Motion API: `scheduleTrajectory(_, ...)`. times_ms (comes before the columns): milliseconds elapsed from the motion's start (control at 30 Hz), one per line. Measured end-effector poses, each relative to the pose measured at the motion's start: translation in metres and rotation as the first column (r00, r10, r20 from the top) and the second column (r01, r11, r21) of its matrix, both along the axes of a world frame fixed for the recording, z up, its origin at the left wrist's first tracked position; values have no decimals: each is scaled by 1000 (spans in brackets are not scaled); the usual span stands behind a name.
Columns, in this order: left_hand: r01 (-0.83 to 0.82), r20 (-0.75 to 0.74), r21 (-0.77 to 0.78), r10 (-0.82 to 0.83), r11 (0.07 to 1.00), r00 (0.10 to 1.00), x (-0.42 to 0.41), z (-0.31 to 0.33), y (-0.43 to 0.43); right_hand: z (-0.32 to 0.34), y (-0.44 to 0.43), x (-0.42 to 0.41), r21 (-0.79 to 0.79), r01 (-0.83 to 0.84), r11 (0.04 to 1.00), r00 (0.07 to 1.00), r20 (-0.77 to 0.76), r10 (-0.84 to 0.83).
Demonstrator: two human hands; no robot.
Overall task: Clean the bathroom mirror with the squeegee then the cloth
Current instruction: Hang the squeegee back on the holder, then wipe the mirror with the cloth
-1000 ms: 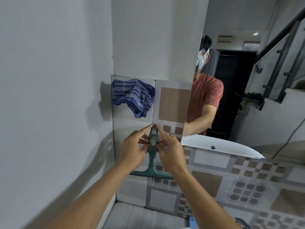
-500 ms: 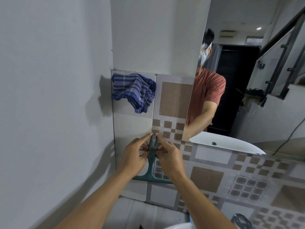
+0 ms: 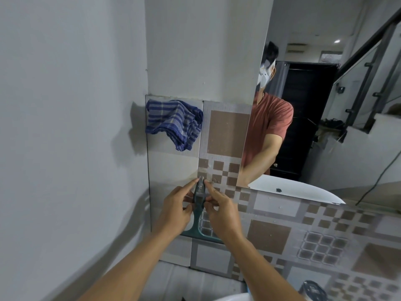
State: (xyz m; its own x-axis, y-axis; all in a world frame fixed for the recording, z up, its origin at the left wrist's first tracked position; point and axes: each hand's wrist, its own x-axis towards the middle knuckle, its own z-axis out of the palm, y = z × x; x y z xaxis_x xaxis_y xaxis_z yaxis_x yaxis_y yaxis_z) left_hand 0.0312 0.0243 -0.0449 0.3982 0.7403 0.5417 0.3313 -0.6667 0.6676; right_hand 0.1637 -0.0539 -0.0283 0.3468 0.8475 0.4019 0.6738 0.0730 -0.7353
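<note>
A green squeegee (image 3: 198, 218) hangs against the tiled wall, handle up and blade at the bottom. My left hand (image 3: 176, 211) and my right hand (image 3: 221, 213) both pinch its handle near the top, at a small hook on the tiles. A blue striped cloth (image 3: 173, 121) is draped over the top edge of the tiles, up and to the left. The mirror (image 3: 336, 118) fills the upper right and reflects a person in a red shirt.
A plain white wall (image 3: 65, 127) closes in on the left. Patterned brown and grey tiles (image 3: 282, 231) run below the mirror. A white basin rim (image 3: 234, 297) shows at the bottom edge, and the basin's reflection appears in the mirror.
The view has tilted up a little, so the hands and squeegee sit lower against the tiles. Both hands stay on the squeegee handle throughout.
</note>
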Motion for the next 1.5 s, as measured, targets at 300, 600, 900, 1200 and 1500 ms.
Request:
scheduleTrajectory(300,-88,66,247,74,965,995,-31,52,-36,59,-24,-2,142,10,990,990,135,-29)
scheduleTrajectory(600,-351,175,577,308,738,935,-47,196,-24,192,-10,-27,320,-2,948,950,296,-98)
scheduleTrajectory(900,-350,-205,522,512,778,834,-46,249,3,229,24,-35,124,87,988,889,438,-133)
scheduleTrajectory(1200,-303,-356,426,466,852,810,-46,272,4,240,23,-39,131,108,986,961,242,-137)
scheduleTrajectory(1500,-189,-416,384,352,904,838,-48,269,-1,247,7,-38,303,1,953,999,-31,8)
